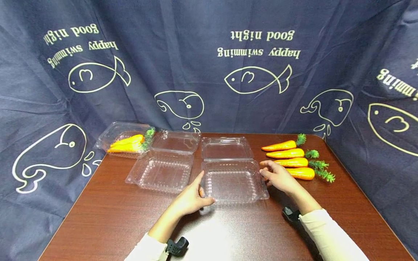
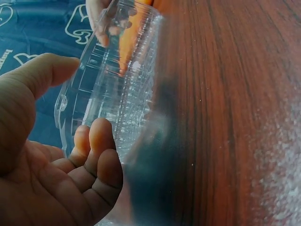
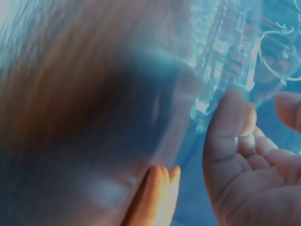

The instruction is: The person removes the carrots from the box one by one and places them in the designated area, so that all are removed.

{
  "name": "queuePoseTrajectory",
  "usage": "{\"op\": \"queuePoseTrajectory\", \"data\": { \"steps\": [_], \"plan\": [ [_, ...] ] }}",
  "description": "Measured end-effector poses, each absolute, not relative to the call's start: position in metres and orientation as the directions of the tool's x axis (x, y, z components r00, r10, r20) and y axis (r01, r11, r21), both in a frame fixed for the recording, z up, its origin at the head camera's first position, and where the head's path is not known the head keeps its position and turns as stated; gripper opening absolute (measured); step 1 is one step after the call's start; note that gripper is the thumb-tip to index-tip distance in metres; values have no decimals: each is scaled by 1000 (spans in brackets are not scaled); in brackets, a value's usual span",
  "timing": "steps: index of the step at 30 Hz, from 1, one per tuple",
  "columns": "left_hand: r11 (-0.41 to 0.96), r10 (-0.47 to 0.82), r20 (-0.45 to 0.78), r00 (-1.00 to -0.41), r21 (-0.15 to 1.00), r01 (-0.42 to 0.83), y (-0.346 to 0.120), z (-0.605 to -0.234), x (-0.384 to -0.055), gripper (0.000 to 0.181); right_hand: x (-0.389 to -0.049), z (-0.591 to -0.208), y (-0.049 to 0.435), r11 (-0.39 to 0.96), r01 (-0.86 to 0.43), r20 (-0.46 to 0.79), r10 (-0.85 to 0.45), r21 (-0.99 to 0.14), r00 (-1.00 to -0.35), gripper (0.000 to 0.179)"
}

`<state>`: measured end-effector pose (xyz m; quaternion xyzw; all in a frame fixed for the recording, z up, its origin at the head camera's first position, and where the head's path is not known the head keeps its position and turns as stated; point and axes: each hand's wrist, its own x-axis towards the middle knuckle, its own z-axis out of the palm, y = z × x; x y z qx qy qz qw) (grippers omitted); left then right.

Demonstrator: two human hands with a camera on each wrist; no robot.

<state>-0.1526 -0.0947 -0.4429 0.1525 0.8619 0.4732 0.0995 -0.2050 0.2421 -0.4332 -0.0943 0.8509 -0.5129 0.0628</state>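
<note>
A clear plastic clamshell box [image 1: 232,185] lies with its lid [image 1: 225,148] folded back behind it. My left hand [image 1: 191,199] is at the box's front left corner, forefinger along the side and thumb at the front. In the left wrist view that thumb [image 2: 63,68] reaches the rim, while the other fingers bend loosely beside the wall. My right hand [image 1: 281,177] is at the box's right edge, loosely bent, a gap between thumb and fingers in the right wrist view. Several orange carrots [image 1: 279,145] with green tops lie in a column just beyond it, partly covered by the hand.
Left of the box lies a second clear clamshell box [image 1: 163,172], also with its lid back. At the far left, another clear box [image 1: 112,131] holds yellow-orange carrots [image 1: 130,143]. A dark blue printed curtain [image 1: 209,72] hangs behind the brown table [image 1: 107,217].
</note>
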Motion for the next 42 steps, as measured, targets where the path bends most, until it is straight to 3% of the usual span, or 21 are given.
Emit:
{"op": "queuePoseTrajectory", "data": {
  "steps": [12, 23, 30, 42],
  "plan": [
    [497, 323, 50, -945, 841, 215, -97, -443, -149, 86, -212, -436, 224, 322, 10, -69, -172, -947, -983, 41],
    [481, 208, 26, -978, 868, 125, -98, -446, -146, 70, -220, -440, 211, 232, 34, -71, -153, -972, -986, 42],
    [553, 160, 86, -983, 817, 161, -99, -442, -142, 63, -223, -440, 204, 232, 12, -47, -146, -973, -988, 41],
    [551, 143, 238, -961, 787, 277, -117, -429, -142, 49, -229, -437, 199, 215, 35, -68, -151, -976, -986, 44]
  ]
}}
